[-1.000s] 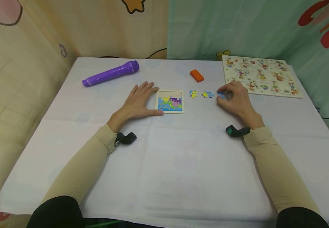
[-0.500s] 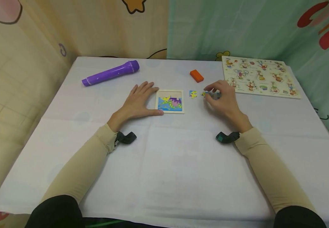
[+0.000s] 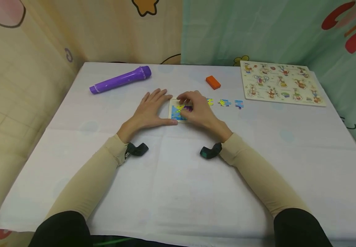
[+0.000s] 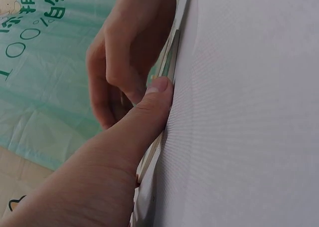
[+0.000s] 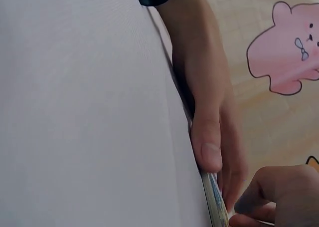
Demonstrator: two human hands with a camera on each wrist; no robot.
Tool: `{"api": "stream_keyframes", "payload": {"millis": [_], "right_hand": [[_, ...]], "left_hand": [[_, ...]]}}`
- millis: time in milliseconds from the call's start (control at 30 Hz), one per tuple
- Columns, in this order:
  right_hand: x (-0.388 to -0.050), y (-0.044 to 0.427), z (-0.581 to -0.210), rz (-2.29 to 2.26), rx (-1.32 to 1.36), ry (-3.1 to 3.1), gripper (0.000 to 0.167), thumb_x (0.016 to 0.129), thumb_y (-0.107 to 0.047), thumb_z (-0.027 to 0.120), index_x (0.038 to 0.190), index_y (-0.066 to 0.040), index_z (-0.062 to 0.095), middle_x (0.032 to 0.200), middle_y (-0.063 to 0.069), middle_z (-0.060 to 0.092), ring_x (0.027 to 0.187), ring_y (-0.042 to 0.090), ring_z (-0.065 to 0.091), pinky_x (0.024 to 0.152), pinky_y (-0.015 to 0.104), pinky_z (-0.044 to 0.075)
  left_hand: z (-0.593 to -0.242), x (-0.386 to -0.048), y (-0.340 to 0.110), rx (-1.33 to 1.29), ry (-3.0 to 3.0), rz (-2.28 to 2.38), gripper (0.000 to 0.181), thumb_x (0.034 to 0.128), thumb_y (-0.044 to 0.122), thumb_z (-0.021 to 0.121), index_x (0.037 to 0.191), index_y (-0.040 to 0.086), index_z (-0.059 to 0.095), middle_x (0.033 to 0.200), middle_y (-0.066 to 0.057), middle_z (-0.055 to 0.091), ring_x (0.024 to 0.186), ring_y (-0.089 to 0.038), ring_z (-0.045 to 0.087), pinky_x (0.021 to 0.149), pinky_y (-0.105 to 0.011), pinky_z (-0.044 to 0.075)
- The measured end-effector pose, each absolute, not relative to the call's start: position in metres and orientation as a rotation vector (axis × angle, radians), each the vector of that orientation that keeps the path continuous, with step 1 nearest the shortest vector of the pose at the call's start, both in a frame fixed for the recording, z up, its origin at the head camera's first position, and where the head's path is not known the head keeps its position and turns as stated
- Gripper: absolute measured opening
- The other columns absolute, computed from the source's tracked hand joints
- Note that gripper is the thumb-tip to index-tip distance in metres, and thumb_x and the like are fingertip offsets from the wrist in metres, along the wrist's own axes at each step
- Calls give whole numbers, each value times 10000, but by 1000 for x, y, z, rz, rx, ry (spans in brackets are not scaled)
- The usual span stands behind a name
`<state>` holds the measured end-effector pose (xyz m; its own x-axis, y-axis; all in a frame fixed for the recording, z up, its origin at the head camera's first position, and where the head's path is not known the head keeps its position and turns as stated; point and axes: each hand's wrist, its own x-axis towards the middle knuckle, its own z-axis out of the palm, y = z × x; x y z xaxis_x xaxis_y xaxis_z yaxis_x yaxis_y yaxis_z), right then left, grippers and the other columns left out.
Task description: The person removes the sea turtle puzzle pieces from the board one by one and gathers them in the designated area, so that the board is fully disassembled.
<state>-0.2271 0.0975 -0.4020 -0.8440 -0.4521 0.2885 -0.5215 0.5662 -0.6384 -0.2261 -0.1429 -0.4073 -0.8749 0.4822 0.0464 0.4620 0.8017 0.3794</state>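
A small puzzle tray (image 3: 173, 102) with a pale frame lies at mid-table, its blue, yellow and purple picture partly covered. My left hand (image 3: 148, 111) rests along its left side, fingers spread and straight; the thumb (image 4: 159, 86) touches the lower edge. Over the tray's right part is my right hand (image 3: 201, 111), fingers bent downward, thumb and forefinger apart. No piece shows between them. Right of this hand lie a yellow-and-blue jigsaw piece (image 3: 210, 102), partly covered, a second jigsaw piece (image 3: 225, 102) and a blue jigsaw piece (image 3: 239, 104).
A purple toy microphone (image 3: 120, 80) lies at the back left. An orange block (image 3: 213, 82) sits behind the loose pieces. At the back right lies a large picture puzzle board (image 3: 276, 82). Curtains stand behind the white-covered table (image 3: 178, 178).
My right hand has left the blue piece at the right end of the row and moved left over the tray. The left hand has stayed in place.
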Motion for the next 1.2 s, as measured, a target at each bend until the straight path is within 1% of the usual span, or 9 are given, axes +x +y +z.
{"api": "stream_keyframes", "payload": {"millis": [100,367,567,733,900,1000,1200], "right_hand": [[-229,84,-404,1149,828,-2723,486,798,-95,659,1283,-55,657,1059,60,684,1018,234,547,917,367,451],[-229,69,-403,1043,797,-2830,423,815,-125,695,1230,-64,639,1038,57,629,1018,225,499,903,354,430],[-228,61,-395,790,803,-2902,436,810,-203,689,1214,-70,594,1036,71,568,1053,259,474,868,396,421],[-231,60,-397,771,776,-2926,429,824,-229,697,1212,-68,608,1035,80,565,1039,258,472,872,387,411],[-232,63,-399,880,769,-2886,432,792,-207,720,1190,-72,624,1019,86,571,1009,259,464,874,380,391],[-231,64,-400,951,786,-2842,429,787,-180,732,1190,-77,625,1031,87,571,1005,251,473,872,361,401],[-226,73,-400,1202,814,-2718,397,830,-11,742,1209,-73,641,1071,76,593,975,217,548,846,310,489]], "left_hand": [[-409,-226,-141,778,2938,597,1053,802,756,754,1630,226,376,1766,-67,202,1653,-284,73,1336,-556,-3],[-405,-223,-141,749,2923,569,1054,808,741,756,1632,215,363,1770,-75,185,1654,-292,63,1336,-558,-9],[-402,-223,-144,747,2922,559,1035,828,691,769,1637,192,360,1773,-78,174,1654,-293,53,1336,-554,-17],[-403,-224,-144,751,2922,568,1042,821,705,768,1632,188,368,1772,-72,179,1655,-284,51,1338,-550,-17],[-406,-226,-143,761,2929,575,1044,814,724,764,1627,200,372,1769,-74,188,1654,-288,57,1336,-559,-12],[-407,-226,-144,761,2933,579,1039,811,730,763,1627,219,372,1769,-73,191,1654,-290,60,1335,-562,-11],[-407,-227,-144,762,2933,587,1044,807,762,745,1626,233,370,1769,-67,192,1654,-287,66,1335,-560,-10]]}}
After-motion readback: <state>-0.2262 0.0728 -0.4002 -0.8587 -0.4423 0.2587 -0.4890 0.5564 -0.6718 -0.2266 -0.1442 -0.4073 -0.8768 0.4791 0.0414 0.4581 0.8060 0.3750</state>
